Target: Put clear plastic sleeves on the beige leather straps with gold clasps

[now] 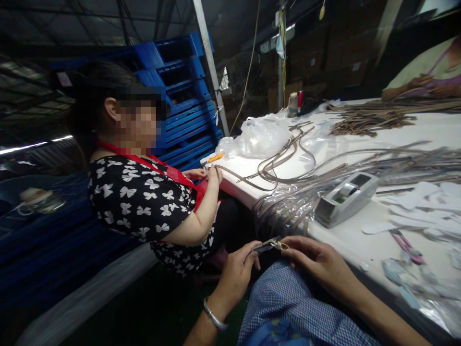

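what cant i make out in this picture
Head view:
Dark piece in left hand: its kind, partly covered by that hand.
Gold-coloured clasp at right hand: detail, too small, blurred.
Plastic bag: any contents, hidden by cloudy folds.
Far co-worker: partly cut off by right edge.

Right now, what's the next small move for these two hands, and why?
Probably turn the gold-coloured loop slightly with the right hand, keeping the left hand steady. The right hand pinches the loop and the left hand grips a dark piece next to it; whether the two are joined is too small to tell, so a better angle seems worth getting first.
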{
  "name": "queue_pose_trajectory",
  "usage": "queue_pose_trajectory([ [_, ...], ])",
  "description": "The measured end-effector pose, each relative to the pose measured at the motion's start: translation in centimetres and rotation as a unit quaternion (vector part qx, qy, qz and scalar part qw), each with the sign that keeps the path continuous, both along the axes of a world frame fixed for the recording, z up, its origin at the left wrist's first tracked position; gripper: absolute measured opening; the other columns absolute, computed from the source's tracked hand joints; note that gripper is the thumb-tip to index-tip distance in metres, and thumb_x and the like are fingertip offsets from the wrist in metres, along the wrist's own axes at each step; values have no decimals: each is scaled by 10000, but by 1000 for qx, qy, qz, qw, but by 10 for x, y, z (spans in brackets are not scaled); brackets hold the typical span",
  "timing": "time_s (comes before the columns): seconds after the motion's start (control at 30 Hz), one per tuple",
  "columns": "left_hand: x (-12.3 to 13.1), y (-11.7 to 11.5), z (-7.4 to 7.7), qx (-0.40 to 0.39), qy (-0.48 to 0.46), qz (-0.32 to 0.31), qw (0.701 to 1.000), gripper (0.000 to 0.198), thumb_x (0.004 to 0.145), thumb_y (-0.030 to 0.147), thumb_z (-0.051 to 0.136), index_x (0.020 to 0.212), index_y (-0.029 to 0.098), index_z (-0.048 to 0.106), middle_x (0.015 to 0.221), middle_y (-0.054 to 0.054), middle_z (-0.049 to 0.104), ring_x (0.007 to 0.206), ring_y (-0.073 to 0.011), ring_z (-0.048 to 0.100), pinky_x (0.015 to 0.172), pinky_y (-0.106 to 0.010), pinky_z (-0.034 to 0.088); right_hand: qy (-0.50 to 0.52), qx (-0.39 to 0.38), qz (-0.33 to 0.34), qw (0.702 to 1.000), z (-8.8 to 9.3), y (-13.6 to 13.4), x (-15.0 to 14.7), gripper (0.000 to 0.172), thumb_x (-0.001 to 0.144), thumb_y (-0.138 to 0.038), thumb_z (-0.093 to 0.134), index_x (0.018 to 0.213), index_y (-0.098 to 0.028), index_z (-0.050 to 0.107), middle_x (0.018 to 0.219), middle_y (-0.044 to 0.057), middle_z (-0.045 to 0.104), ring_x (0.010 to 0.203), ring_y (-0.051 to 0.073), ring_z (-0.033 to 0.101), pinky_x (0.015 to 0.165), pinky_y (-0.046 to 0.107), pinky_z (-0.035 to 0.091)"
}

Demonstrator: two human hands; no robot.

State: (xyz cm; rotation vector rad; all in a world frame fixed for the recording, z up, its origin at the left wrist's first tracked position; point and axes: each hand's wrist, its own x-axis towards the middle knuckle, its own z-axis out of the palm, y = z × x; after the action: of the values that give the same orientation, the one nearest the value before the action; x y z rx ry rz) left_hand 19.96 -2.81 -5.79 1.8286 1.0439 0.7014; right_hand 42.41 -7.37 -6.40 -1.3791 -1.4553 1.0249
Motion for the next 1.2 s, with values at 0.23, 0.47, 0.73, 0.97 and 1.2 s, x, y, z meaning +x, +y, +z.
queue_pose_trajectory([
  [0.23, 2, -3, -12, -188, 35, -126, 973, 568, 952, 552, 319, 979, 110, 675, 613, -21, 651, 447, -83, 435, 476, -191, 328, -95, 152, -48, 983, -10, -10, 3, 262, 877, -333, 595, 1106, -244, 687, 1019, 50, 742, 878, 206, 708, 784, 285, 568],
  [0.47, -1, 4, -14, -284, 0, -199, 938, 553, 920, 592, 379, 959, 99, 626, 645, -30, 657, 381, -51, 426, 399, -168, 293, -101, 101, -63, 988, -7, -11, 18, 207, 871, -390, 603, 917, -246, 746, 893, 19, 766, 813, 195, 711, 749, 262, 558],
  [0.73, -10, 14, -2, -281, 22, -214, 935, 497, 929, 546, 411, 888, 107, 639, 652, -20, 649, 393, -45, 429, 415, -166, 314, -9, -6, -136, 991, -12, -14, 28, 351, 779, -505, 660, 895, -193, 772, 797, 56, 775, 684, 220, 708, 601, 272, 564],
  [0.97, -13, 20, 11, -201, 102, -218, 950, 370, 940, 406, 458, 838, 123, 672, 593, 27, 592, 476, -62, 431, 501, -163, 344, -178, 70, -127, 973, -18, -9, 33, 396, 879, -454, 550, 1166, -213, 678, 1003, 95, 748, 919, 281, 690, 850, 429, 548],
  [1.2, -13, 30, 25, -106, 172, -304, 931, 382, 949, 404, 456, 784, 143, 680, 609, 29, 593, 576, -88, 529, 623, -171, 401, -189, 65, 187, 962, -4, -1, 4, 353, 959, -406, 445, 1221, -237, 611, 1186, 83, 677, 1075, 246, 621, 971, 412, 459],
])
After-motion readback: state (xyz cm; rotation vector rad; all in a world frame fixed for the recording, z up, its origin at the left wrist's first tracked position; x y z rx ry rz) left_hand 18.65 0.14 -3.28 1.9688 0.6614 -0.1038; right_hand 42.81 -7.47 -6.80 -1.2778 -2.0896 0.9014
